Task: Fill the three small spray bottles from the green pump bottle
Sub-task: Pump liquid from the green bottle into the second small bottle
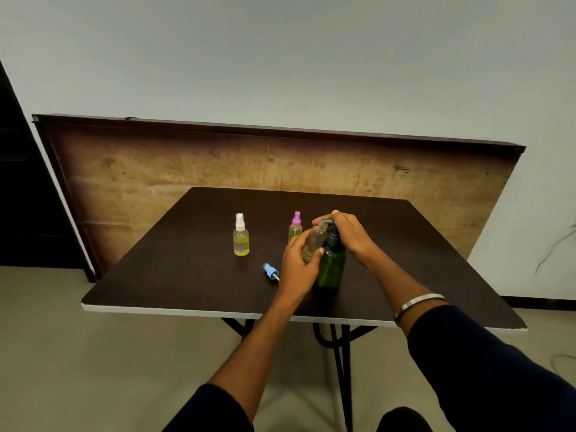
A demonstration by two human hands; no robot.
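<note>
While both hands work at the pump, things stand so:
Table (174, 272): dark, square.
Green pump bottle (332, 269): upright near the front edge.
Right hand (349, 233): fingers curled over the pump head.
Left hand (299, 263): fingers wrapped round the uncapped spray bottle (314, 241), tilted against the spout.
White-capped bottle (241, 236): upright, well left, yellow inside.
Pink-capped bottle (295, 229): upright, behind the left hand.
Blue cap (270, 271): lying just left of the left hand.

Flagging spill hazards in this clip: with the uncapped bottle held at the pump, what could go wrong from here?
1. The left hand holds the clear uncapped spray bottle tilted at the spout; its narrow neck could miss the stream, wetting the table.
2. The right hand presses down on the green pump bottle, which nothing else steadies; it might tip.
3. The blue spray cap lies loose and could roll.
</note>
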